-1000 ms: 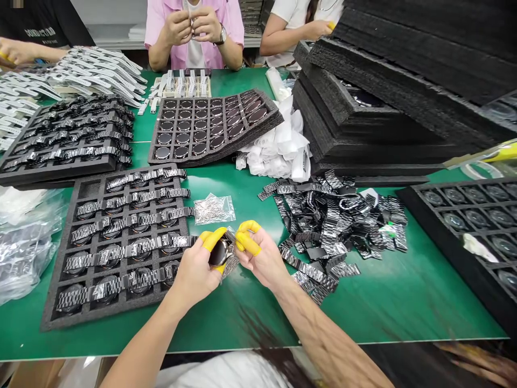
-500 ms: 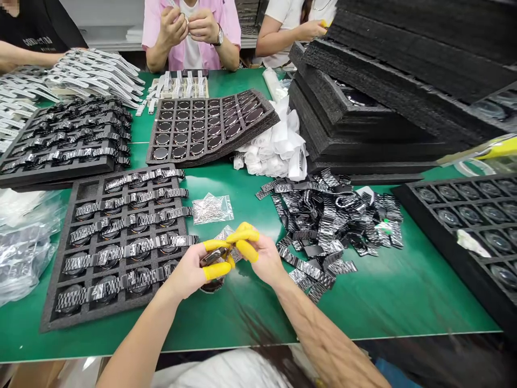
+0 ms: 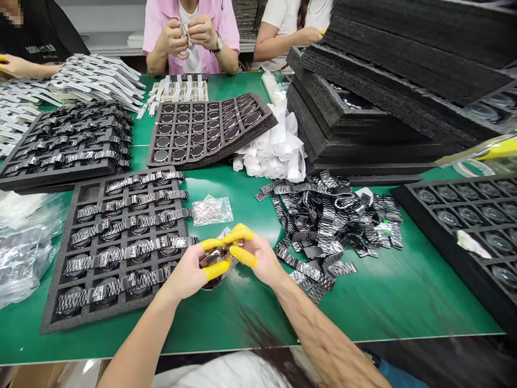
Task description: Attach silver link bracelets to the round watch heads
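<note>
Near the table's front, my left hand (image 3: 194,272) is closed around a dark watch (image 3: 217,255), mostly hidden by yellow finger covers. From the other side my right hand (image 3: 256,256) meets it, thumb and fingers pinched together at the watch's edge. Whatever lies in that pinch is too small to make out. Below the fingers, a dark round piece shows in part. To the left lies a black foam tray (image 3: 56,291) of watches with black link bands. A small bag of thin metal pins (image 3: 210,210) rests just beyond my hands.
Loose black link bands (image 3: 323,226) are heaped on the right. Behind are a foam tray of watch heads (image 3: 197,129), white wrapping (image 3: 278,151) and tall foam stacks (image 3: 363,129). Another tray (image 3: 476,215) sits far right. Co-workers sit across the green table (image 3: 388,302).
My right fingers have shifted slightly left and closed in on the watch. My left hand has barely moved. Across the table, a co-worker's hand at the far left has come into view.
</note>
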Motion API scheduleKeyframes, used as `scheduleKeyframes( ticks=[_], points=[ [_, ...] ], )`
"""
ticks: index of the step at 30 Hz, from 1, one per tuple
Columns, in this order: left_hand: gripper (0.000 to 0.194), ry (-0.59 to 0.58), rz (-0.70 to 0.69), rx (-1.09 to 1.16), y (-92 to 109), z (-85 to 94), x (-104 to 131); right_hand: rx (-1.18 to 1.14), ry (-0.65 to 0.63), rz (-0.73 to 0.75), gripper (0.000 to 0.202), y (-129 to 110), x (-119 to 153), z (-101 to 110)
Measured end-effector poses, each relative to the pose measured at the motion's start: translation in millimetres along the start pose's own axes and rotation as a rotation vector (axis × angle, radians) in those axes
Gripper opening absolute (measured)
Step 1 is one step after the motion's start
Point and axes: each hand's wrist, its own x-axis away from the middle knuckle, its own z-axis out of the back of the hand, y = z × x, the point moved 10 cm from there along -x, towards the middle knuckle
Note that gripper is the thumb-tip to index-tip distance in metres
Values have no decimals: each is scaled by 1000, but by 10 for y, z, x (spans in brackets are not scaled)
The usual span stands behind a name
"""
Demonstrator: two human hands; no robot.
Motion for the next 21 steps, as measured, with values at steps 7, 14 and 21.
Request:
scheduleKeyframes(
  ticks=[7, 14, 21],
  points=[
    [52, -46, 75, 88, -111, -18, 6, -51, -40, 14, 19, 24, -8, -17],
    [42, 131, -208, 22, 12, 268, -31, -428, 8, -97, 35, 93, 33, -154],
    [75, 161, -654, -796, 359, 148, 125, -418, -134, -280, 44, 407, 138, -482]
  ],
)
